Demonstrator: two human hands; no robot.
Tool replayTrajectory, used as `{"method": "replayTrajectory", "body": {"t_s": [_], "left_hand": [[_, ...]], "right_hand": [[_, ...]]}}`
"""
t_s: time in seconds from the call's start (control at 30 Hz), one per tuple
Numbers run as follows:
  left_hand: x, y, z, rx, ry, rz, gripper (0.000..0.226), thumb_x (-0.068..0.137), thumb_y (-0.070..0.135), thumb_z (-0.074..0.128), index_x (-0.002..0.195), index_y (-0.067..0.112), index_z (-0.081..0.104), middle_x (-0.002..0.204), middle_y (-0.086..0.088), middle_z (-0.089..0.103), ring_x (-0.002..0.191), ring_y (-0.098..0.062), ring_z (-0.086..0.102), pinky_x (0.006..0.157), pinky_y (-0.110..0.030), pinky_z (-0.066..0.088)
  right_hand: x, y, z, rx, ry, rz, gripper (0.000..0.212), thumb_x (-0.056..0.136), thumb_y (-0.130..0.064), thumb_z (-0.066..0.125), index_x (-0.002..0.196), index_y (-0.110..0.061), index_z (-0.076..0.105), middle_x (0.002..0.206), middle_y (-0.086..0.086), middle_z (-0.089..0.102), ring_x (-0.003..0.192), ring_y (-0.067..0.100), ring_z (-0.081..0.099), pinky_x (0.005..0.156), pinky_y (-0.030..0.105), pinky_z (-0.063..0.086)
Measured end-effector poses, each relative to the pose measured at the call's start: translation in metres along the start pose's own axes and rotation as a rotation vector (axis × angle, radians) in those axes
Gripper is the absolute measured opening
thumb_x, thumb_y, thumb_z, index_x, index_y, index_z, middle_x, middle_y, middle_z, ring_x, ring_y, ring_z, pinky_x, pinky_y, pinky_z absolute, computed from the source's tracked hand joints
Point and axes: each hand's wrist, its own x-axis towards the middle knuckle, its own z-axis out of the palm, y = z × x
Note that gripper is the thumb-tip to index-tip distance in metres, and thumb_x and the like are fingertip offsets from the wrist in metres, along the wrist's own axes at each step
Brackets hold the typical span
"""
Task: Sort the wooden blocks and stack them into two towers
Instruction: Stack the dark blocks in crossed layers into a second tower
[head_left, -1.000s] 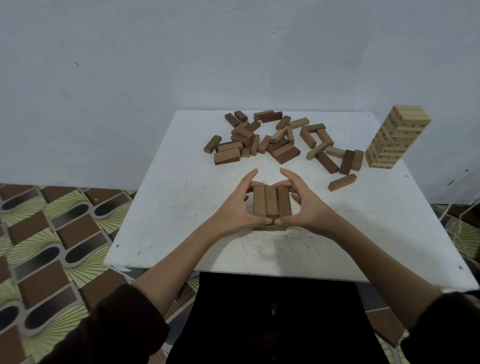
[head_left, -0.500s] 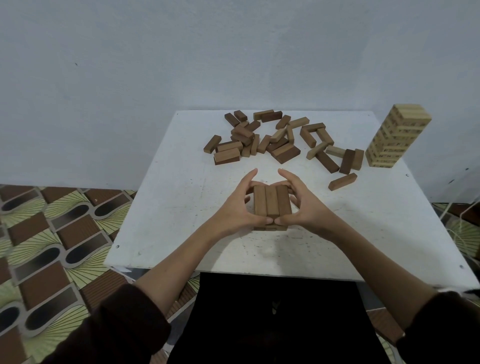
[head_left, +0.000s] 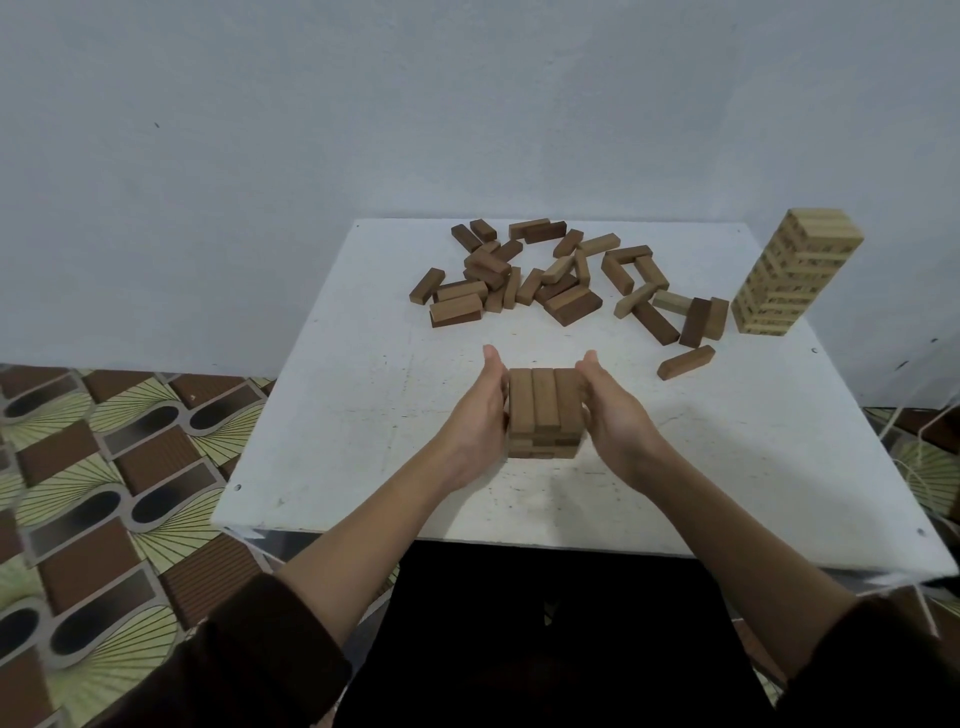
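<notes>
Head view
Dark block stack (head_left: 544, 413): short tower of brown blocks, three side by side on top, standing on the white table (head_left: 332, 415) near the middle of its near edge.
Left hand (head_left: 475, 415): flat, fingers straight, pressed to the stack's left face.
Right hand (head_left: 613, 410): flat against the right face, nothing grasped.
Loose brown blocks (head_left: 550, 278): scattered along the far edge.
Pale tower (head_left: 795, 273): tall, upright at the far right corner.
</notes>
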Motion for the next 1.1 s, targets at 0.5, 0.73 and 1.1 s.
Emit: {"method": "replayTrajectory", "body": {"t_s": [0.5, 0.73, 1.1], "left_hand": [[0.015, -0.015, 0.005, -0.166, 0.001, -0.049, 0.054, 0.103, 0.041, 0.013, 0.107, 0.018, 0.062, 0.098, 0.003, 0.071, 0.095, -0.01, 0.065, 0.086, -0.028, 0.047], [0.019, -0.019, 0.001, -0.149, -0.047, -0.058, 0.055, 0.103, 0.041, 0.012, 0.111, 0.017, 0.061, 0.105, 0.0, 0.069, 0.097, -0.011, 0.065, 0.08, -0.026, 0.05], [0.039, -0.005, -0.038, 0.279, 0.317, 0.203, 0.033, 0.099, 0.037, 0.038, 0.125, 0.017, 0.046, 0.124, 0.006, 0.042, 0.116, -0.008, 0.037, 0.1, -0.026, 0.029]], "right_hand": [[-0.006, 0.0, 0.02, -0.095, 0.102, -0.065, 0.028, 0.098, -0.017, 0.031, 0.118, -0.014, 0.051, 0.116, 0.014, 0.057, 0.11, 0.031, 0.053, 0.089, 0.041, 0.046], [-0.008, 0.0, 0.019, -0.059, 0.082, -0.071, 0.029, 0.1, -0.023, 0.032, 0.116, -0.012, 0.054, 0.115, 0.013, 0.059, 0.107, 0.029, 0.055, 0.088, 0.04, 0.047], [0.027, -0.02, -0.013, 0.049, 0.224, -0.105, 0.033, 0.101, -0.024, 0.036, 0.132, -0.016, 0.045, 0.132, -0.002, 0.046, 0.129, 0.015, 0.04, 0.11, 0.031, 0.029]]}}
